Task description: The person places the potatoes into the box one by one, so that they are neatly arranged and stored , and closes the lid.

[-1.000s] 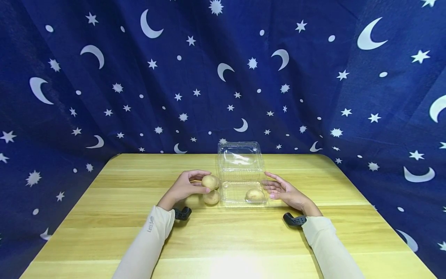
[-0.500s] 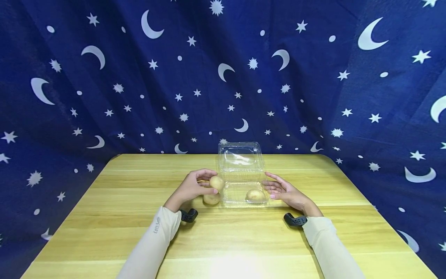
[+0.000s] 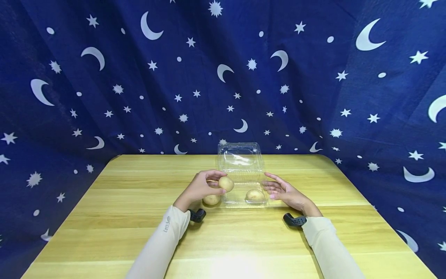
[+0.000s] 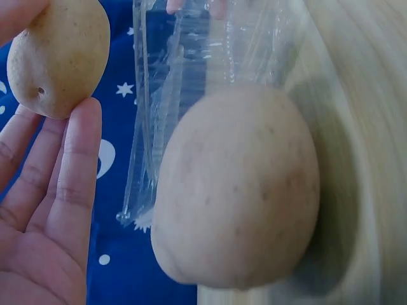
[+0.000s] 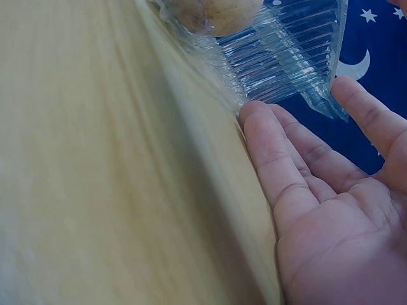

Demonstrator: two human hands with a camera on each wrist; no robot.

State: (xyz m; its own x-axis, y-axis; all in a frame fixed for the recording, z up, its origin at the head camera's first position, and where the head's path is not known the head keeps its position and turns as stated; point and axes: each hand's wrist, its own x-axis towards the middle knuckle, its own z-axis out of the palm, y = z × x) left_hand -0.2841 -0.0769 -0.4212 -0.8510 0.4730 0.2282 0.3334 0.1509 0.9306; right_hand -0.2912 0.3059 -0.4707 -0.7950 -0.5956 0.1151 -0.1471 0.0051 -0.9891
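Observation:
A potato (image 3: pixel 226 184) is pinched between the thumb and fingers of my left hand (image 3: pixel 200 188), raised at the left side of a clear plastic clamshell box (image 3: pixel 234 197). In the left wrist view the fingertips press on the underside of that potato (image 4: pixel 60 60). The box's lid stands open at the back, and another potato (image 3: pixel 255 195) lies inside its tray at the front right. My right hand (image 3: pixel 289 195) holds nothing; its fingers are extended, with fingertips right at the box's right wall (image 5: pixel 280 57). Below my left hand, a third potato (image 3: pixel 211 200) sits on the table.
The light wooden table (image 3: pixel 258 240) carries all of this. Behind its far edge hangs a dark blue cloth (image 3: pixel 195 58) with white moons and stars. Each wrist wears a black camera mount, such as the left mount (image 3: pixel 197 215).
My left hand has carried its potato rightward, from beside the box to over its left edge. The right hand, the box and the other two potatoes have stayed in place.

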